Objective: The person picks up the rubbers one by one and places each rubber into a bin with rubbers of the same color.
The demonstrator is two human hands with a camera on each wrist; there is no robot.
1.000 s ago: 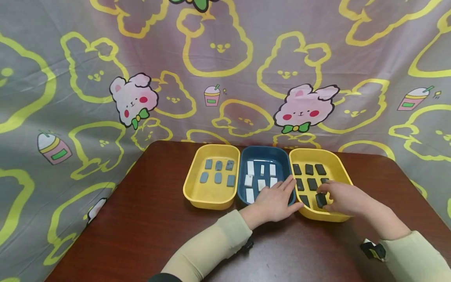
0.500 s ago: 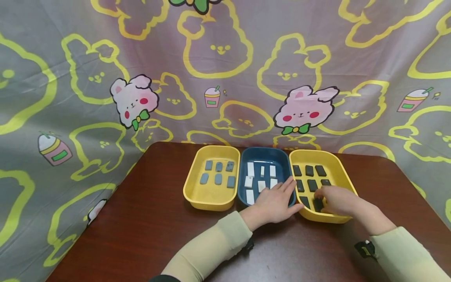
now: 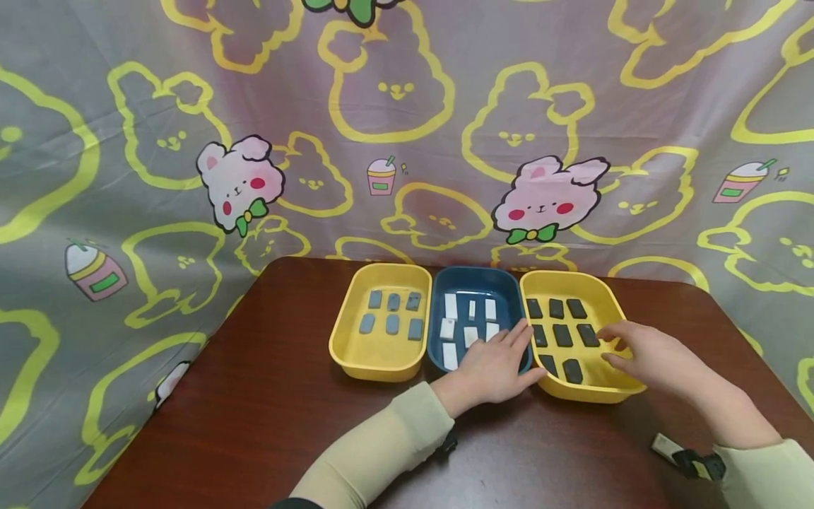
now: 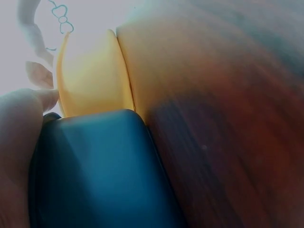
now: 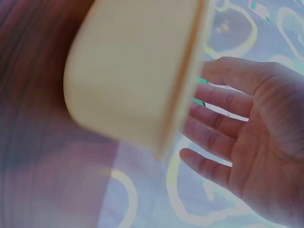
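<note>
My left hand (image 3: pixel 492 367) lies with straight fingers over the near right corner of the dark blue tray (image 3: pixel 477 278), its fingertips at the rim shared with the right-hand yellow tray (image 3: pixel 591 393). Over that yellow tray's right rim hovers my right hand (image 3: pixel 655 357), fingers loosely bent and holding nothing. The right wrist view shows this hand (image 5: pixel 256 123) with spread fingers beside the tray wall (image 5: pixel 133 71). Small flat black blocks lie in rows in the tray; one black block (image 3: pixel 573 371) sits in the front row. Part of the blue tray's contents is hidden under my left hand.
Several white blocks (image 3: pixel 470 336) lie in the blue tray. A left-hand yellow tray (image 3: pixel 375 371) holds several grey-blue blocks (image 3: pixel 392 324). All three trays stand side by side on a brown wooden table (image 3: pixel 267 396), before a patterned curtain (image 3: pixel 407 155).
My right hand has set the black block down in the front row of the right yellow tray, let go and drawn back to the right. My left hand has stayed in place.
</note>
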